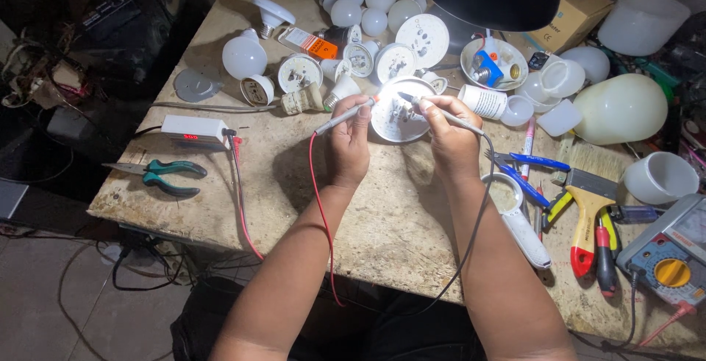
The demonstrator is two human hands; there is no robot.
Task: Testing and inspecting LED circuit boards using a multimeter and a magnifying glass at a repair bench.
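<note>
Mid-frame, left hand (pixel 348 144) pinches the red-lead probe (pixel 344 117), right hand (pixel 450 140) pinches the black-lead probe (pixel 448 117); both fists closed, tips on the lit round LED board (pixel 397 115) lying on the bench (pixel 397 214). Risk: a tip slips & bridges pads, or board skates w/ nothing holding it. Behind, loose bulbs (pixel 368 1) at top centre could get knocked.

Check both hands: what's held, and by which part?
Left hand holds the red-wired probe mid-shaft; right hand holds the black-wired probe mid-shaft. Both tips meet the lit round LED board.
</note>
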